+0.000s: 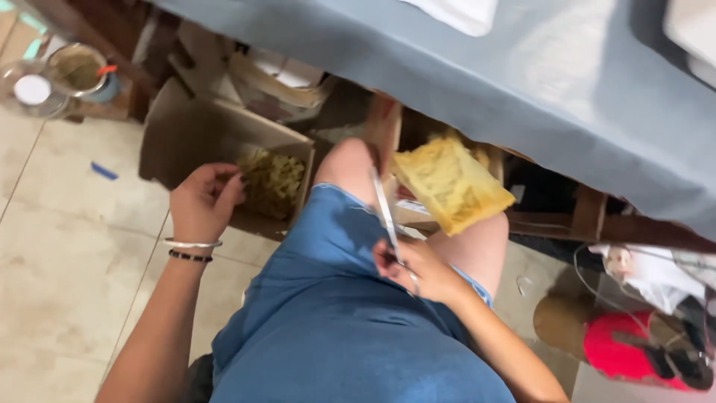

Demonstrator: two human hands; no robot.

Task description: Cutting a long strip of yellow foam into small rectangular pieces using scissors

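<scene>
I sit with blue shorts [335, 298] over my knees. My right hand [418, 270] is closed around the handles of a pair of scissors [385, 209], blades pointing away toward the table edge. A yellow foam piece [451, 183] shows just beyond the blades, past my knee; what holds it is hidden. My left hand [201, 201], with bracelets on the wrist, hangs with fingers curled at the edge of an open cardboard box [186, 138] that holds yellowish foam scraps [274, 179]. I cannot tell whether it grips anything.
A table draped in grey-blue cloth [485, 75] spans the top. Wooden frame parts [589, 213] show beneath it. Clear containers [45, 82] stand on the tiled floor at top left. A red object [619, 347] and plastic bags lie at lower right.
</scene>
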